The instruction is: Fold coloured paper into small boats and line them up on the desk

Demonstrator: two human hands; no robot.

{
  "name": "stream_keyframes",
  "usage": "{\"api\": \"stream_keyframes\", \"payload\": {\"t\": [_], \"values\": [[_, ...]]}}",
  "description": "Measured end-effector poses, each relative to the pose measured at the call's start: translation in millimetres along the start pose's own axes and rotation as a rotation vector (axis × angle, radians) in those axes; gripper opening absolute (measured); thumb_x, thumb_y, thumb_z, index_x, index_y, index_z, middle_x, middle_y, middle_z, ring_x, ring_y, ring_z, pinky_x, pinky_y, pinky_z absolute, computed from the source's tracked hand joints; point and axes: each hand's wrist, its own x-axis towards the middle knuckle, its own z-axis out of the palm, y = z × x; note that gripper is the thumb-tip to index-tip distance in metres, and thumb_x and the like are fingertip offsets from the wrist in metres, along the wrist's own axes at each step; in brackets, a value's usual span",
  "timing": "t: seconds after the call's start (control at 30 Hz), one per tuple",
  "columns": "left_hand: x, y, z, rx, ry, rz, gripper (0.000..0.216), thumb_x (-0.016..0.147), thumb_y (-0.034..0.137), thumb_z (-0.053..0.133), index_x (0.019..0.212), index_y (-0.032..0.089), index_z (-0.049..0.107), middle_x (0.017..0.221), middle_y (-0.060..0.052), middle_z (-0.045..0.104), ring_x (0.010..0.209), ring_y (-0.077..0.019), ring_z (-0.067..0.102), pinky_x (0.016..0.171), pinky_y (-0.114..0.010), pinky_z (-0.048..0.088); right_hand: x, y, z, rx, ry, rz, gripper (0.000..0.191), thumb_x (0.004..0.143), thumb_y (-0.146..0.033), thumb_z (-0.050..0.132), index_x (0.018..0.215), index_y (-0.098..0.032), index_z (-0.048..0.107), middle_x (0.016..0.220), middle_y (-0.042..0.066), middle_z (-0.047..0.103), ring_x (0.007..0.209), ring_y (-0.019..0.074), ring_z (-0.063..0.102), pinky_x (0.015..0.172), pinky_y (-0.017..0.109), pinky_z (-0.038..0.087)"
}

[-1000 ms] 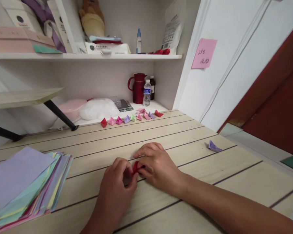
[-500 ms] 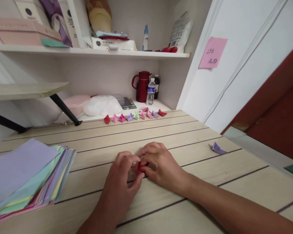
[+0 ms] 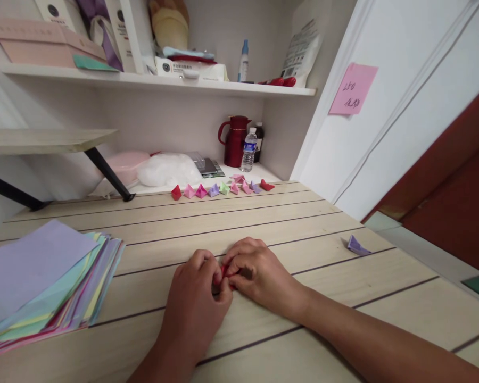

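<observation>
A small piece of folded red paper (image 3: 224, 270) sits between my two hands, low over the middle of the wooden table (image 3: 151, 223). My left hand (image 3: 199, 292) pinches its left side with thumb and forefinger. From the other side, my right hand (image 3: 259, 274) grips it with bent fingers and thumb. Most of the paper is hidden behind my fingers, so its exact shape cannot be made out. Along the table's back edge stands a row of several small folded paper boats (image 3: 213, 190) in red, pink, purple and green.
A stack of coloured paper sheets (image 3: 35, 271) lies at the left, lilac on top. One purple paper boat (image 3: 357, 245) rests at the right. Behind are a water bottle (image 3: 249, 151), a red jug (image 3: 235, 141) and a plastic bag (image 3: 170, 170). A raised wooden shelf (image 3: 43, 139) stands at left.
My left fingers have curled in more tightly around the red paper, and less of it shows now. The view has shifted slightly; the boats and the stack stay put.
</observation>
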Motion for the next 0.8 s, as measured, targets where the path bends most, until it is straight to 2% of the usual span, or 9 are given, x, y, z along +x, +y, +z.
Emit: {"api": "stream_keyframes", "payload": {"t": [0.23, 0.47, 0.6, 0.8], "values": [[-1.1, -2.5, 1.0, -0.065, 0.024, -0.024, 0.009, 0.077, 0.013, 0.059, 0.077, 0.022, 0.058, 0.089, -0.002, 0.059, 0.082, -0.0203, 0.061, 0.077, -0.039, 0.048, 2.2, 1.5, -2.6, 0.012, -0.038, 0.061, 0.017, 0.075, -0.01, 0.079, 0.068, -0.023, 0.071, 0.089, -0.001, 0.077, 0.094, 0.0197, 0.066, 0.093, 0.037, 0.043], [-1.5, 8.3, -0.7, 0.082, -0.058, -0.081, 0.012, 0.083, 0.018, 0.058, 0.091, 0.021, 0.067, 0.1, -0.005, 0.062, 0.089, -0.0239, 0.063, 0.08, -0.043, 0.049, 1.6, 4.2, -3.4, -0.002, -0.056, 0.107, 0.015, 0.075, -0.01, 0.075, 0.07, -0.023, 0.073, 0.094, 0.0, 0.077, 0.096, 0.0204, 0.066, 0.091, 0.037, 0.045], [-0.1, 17.6, -2.7, 0.158, -0.107, -0.097, 0.019, 0.086, 0.015, 0.052, 0.09, 0.02, 0.069, 0.098, -0.005, 0.065, 0.092, -0.0232, 0.064, 0.083, -0.043, 0.048, 0.7, 6.5, -3.9, 0.011, -0.083, 0.118, 0.014, 0.075, -0.009, 0.074, 0.072, -0.023, 0.073, 0.096, 0.0, 0.076, 0.098, 0.0204, 0.066, 0.09, 0.036, 0.045], [-0.2, 22.9, -2.5, 0.239, -0.087, -0.108, 0.021, 0.088, 0.016, 0.05, 0.087, 0.019, 0.071, 0.101, -0.005, 0.066, 0.093, -0.0229, 0.065, 0.086, -0.045, 0.047, 3.1, 4.8, -10.4, 0.046, -0.12, 0.116, 0.015, 0.072, -0.007, 0.073, 0.074, -0.022, 0.07, 0.097, 0.001, 0.075, 0.099, 0.0205, 0.065, 0.091, 0.036, 0.044]]}}
